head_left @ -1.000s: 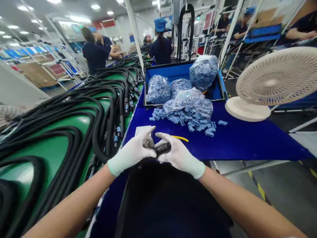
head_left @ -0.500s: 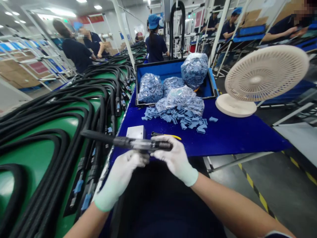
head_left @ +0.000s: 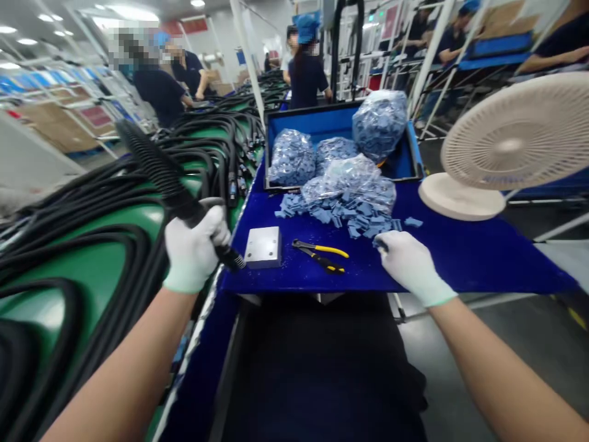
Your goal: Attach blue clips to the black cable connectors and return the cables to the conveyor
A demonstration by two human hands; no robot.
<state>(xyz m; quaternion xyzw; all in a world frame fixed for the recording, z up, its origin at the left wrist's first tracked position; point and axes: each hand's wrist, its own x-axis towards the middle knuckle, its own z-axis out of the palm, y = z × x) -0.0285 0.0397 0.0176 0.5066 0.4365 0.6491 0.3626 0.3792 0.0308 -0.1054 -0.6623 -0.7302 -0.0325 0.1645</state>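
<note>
My left hand (head_left: 193,248), in a white glove, is closed around a black corrugated hose (head_left: 159,169) near its end fitting. The hose end tilts down to the right, its ribbed tip close to a metal block (head_left: 263,247) on the blue table. My right hand (head_left: 409,264), gloved too, pinches a small dark-blue piece at its fingertips, partly hidden by the fingers. It is just in front of the pile of loose blue plastic pieces (head_left: 338,212). Between the hands lie yellow-and-black pliers (head_left: 322,250), jaws toward the block.
Behind the pile, clear bags of blue pieces (head_left: 291,159) fill a blue crate (head_left: 317,110). A beige fan (head_left: 464,199) stands at the right. Many black hoses lie on the green surface (head_left: 99,313) to the left. Co-workers (head_left: 308,73) stand farther back.
My right hand has let go of the hose and moved right to the blue pieces. My left hand has carried the hose left and up, tilting it. The pliers are now uncovered.
</note>
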